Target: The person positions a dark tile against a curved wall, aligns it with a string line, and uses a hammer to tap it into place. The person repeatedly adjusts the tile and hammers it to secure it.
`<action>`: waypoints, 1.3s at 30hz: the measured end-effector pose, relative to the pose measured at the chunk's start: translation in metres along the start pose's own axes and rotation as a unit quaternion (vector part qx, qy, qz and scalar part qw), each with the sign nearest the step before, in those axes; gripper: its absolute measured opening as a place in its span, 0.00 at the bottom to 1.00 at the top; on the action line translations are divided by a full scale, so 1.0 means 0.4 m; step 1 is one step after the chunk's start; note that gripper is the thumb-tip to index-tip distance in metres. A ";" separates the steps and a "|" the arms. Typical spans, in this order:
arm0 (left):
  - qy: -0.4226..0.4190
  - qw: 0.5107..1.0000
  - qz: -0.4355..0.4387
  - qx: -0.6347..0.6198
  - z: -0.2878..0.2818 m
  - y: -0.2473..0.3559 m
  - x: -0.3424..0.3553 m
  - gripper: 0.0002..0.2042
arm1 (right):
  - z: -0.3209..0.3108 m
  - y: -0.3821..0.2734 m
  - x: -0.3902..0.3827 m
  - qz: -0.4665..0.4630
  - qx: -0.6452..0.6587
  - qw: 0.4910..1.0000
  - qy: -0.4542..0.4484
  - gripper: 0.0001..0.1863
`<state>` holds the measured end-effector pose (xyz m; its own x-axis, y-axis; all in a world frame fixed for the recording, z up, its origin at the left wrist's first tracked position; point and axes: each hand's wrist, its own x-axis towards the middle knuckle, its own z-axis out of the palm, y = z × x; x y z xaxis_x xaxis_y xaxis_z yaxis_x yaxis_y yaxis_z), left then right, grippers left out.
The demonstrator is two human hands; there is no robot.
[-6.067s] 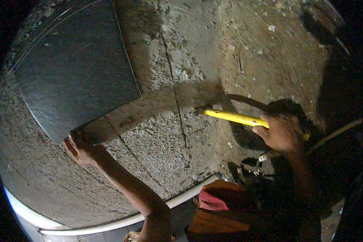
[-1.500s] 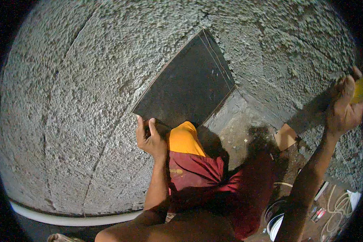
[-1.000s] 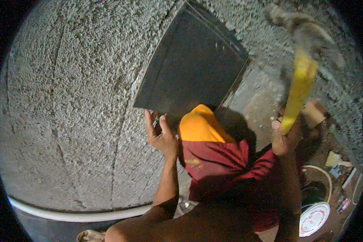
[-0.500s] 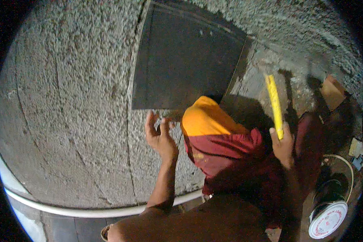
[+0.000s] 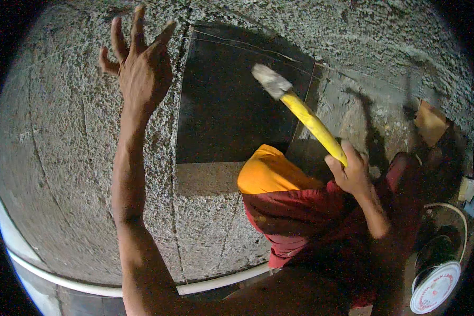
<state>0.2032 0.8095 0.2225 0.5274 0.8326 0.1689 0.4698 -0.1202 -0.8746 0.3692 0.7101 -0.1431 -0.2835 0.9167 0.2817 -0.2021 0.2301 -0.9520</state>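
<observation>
A dark square tile [image 5: 226, 100] lies against the rough cement surface [image 5: 73, 147], with thin lines or strings along its top edge. My left hand [image 5: 142, 73] is at the upper left, beside the tile, fingers spread apart over the rough surface; I cannot tell if they touch it. My right hand [image 5: 350, 171] grips the yellow handle of a hammer [image 5: 313, 126], whose blurred pale head hangs over the tile's right half. Below the tile is my bent leg in orange and maroon clothing [image 5: 274, 184].
A white pipe [image 5: 221, 279] runs along the bottom. At lower right are a bucket with a white lid [image 5: 434, 287], a pale hose [image 5: 463, 226] and small debris. A brown piece [image 5: 429, 121], possibly cardboard, sits in the shadowed corner at the right.
My left hand has moved from the tile's lower edge up to its upper left, fingers spread. The hammer has swung leftward over the tile.
</observation>
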 end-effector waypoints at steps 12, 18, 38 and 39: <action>-0.035 0.990 0.125 0.046 0.048 0.026 0.039 0.23 | 0.137 0.002 0.149 -0.088 0.037 0.993 0.067 0.18; -0.056 0.992 0.113 -0.007 0.070 -0.037 0.028 0.21 | 0.172 -0.009 0.185 -0.168 0.032 0.977 0.130 0.16; -0.210 0.963 0.167 0.003 0.062 -0.085 0.211 0.08 | 0.200 -0.018 0.219 -0.178 0.076 0.972 0.132 0.16; -0.210 0.963 0.165 0.015 0.070 -0.083 0.213 0.08 | 0.201 -0.014 0.221 -0.183 0.071 0.971 0.137 0.15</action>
<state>0.2126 0.8997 0.2533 0.3080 0.8980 -0.3142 0.3013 -0.4053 -0.8631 0.2700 0.7634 -0.1032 0.0873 0.8394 0.5365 -0.3754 0.5266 -0.7627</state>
